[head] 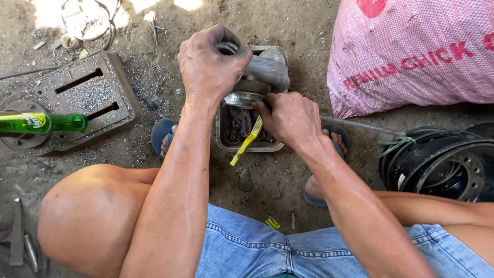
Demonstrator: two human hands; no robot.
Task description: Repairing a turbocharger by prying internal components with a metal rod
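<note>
My left hand [211,64] is closed over the top of a grey metal part [265,72] that stands over a small square metal tray [221,135]. My right hand [288,117] grips a yellow-handled tool [247,144] and presses its tip against the shiny ring at the part's base. Small dark metal pieces lie inside the tray. I squat with my knees apart, both feet in blue sandals [163,135] either side of the tray.
A rusty slotted metal plate [87,95] lies at the left, with a green glass bottle [43,122] over it. A pink woven sack [411,51] sits at the upper right, black wheel rims [440,162] at the right. Scraps litter the dirt floor.
</note>
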